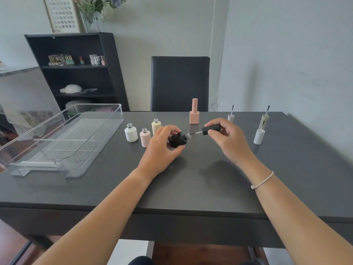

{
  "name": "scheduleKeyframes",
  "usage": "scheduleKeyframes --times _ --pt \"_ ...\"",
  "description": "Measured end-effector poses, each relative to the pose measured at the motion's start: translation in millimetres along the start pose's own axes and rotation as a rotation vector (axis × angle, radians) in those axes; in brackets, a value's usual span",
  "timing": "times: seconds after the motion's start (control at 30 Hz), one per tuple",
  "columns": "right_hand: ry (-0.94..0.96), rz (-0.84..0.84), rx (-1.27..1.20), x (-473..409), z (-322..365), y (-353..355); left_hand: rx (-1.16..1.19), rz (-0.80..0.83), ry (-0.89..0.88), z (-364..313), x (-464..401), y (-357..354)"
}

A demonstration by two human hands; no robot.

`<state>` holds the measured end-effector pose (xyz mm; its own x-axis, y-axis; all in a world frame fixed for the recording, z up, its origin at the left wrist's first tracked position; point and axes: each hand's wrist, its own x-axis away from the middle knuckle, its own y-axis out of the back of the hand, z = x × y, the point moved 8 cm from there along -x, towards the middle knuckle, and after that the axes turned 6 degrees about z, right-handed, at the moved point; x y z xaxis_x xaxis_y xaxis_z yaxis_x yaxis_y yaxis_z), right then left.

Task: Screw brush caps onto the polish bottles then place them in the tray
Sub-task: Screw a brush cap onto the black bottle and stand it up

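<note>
Gripping a tilted black bottle at frame centre, the left hand faces the right hand, which pinches a black brush cap whose brush tip sits at the bottle's neck. Three uncapped bottles stand just left on the tabletop; the clear tray lies at middle left

Pale walls; black shelf; dark chair (tucked behind table)

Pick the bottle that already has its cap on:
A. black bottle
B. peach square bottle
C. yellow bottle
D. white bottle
B: the peach square bottle stands capped at the back of the table, while the white bottle, yellow bottle and black bottle show bare threaded necks.
</note>
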<state>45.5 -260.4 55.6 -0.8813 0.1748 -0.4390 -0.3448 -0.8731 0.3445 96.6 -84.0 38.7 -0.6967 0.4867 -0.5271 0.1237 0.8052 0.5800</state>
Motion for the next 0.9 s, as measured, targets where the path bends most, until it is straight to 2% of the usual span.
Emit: scheduleKeyframes --times 0.53,0.77,0.9 --pt "0.039 0.058 0.068 2 3 -9 -0.003 0.041 -0.010 -1 -1 -5" --pt "0.072 0.185 0.206 3 -1 -26 -0.018 0.072 -0.036 -6 1 -8" --pt "0.047 0.179 0.259 0 -6 -26 -0.020 0.075 -0.047 -7 1 -8"
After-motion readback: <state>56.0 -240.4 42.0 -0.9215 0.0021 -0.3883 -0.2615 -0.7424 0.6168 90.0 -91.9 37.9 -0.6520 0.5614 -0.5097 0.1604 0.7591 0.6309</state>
